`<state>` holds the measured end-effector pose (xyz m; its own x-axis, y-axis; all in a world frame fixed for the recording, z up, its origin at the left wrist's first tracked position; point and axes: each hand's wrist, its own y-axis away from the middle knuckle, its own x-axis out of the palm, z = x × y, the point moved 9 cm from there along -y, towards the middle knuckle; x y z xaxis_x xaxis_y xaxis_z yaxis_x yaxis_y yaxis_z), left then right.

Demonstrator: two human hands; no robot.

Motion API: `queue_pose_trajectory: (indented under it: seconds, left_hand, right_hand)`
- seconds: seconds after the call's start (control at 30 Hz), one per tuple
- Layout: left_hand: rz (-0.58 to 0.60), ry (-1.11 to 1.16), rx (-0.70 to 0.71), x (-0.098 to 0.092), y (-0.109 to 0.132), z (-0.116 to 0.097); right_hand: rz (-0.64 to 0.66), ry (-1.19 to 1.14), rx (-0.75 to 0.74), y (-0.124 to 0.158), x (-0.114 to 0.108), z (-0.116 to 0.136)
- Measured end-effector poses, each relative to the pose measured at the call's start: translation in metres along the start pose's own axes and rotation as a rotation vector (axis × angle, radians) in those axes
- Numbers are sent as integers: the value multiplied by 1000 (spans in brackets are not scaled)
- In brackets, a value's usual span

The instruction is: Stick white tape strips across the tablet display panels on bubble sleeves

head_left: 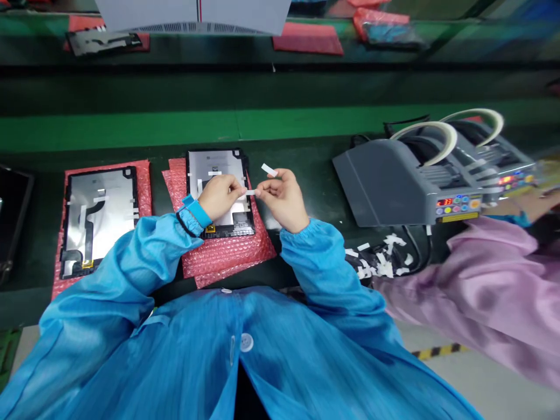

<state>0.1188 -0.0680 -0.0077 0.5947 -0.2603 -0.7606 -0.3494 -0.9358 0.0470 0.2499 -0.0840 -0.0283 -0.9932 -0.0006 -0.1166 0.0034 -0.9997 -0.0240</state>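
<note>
Between my two hands a short strip of white tape [251,192] is stretched above the right edge of a screen panel [223,219]. My left hand [220,197] pinches its left end. The right end sits between the thumb and a finger of my right hand [284,201], which also carries a second white tape piece [269,170] at its fingertips. The panel has a silver back and black frame, partly hidden by my left hand. Beneath it lie pink bubble-wrap sheets [231,256].
Another screen panel [111,216] lies on pink bubble wrap at left. Two grey tape dispensers [385,181] stand at right, with scattered white tape scraps [385,265] in front. A co-worker's pink sleeve [481,280] reaches in from the right. A white box [192,14] overhangs the back shelf.
</note>
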Motion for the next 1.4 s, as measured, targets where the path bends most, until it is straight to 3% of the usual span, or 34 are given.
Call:
queue_pose_trajectory:
  seconds: [0.13, 0.3, 0.83, 1.1, 1.2, 1.3, 1.4]
  left_hand:
    - [-8, -231, -62, 6, -13, 6]
    - [33, -284, -98, 13, -14, 7]
    - [39, -293, -56, 19, -14, 7]
    - [-84, -233, -69, 6, -10, 15]
    - [-105, -108, -23, -4, -19, 18]
    - [-51, -4, 100, -7, -26, 10]
    - [-12, 23, 171, -5, -29, 3]
  right_hand:
    - [-31, 55, 96, -18, 2, -25]
    - [-29, 84, 151, -24, 3, -42]
    - [-8, 230, 187, -22, 5, -38]
    - [-107, 236, 57, -19, -10, -33]
    - [-21, 139, 28, -19, -8, -23]
    - [128, 104, 27, -14, 6, -11]
    - [186, 130, 39, -10, 14, -5]
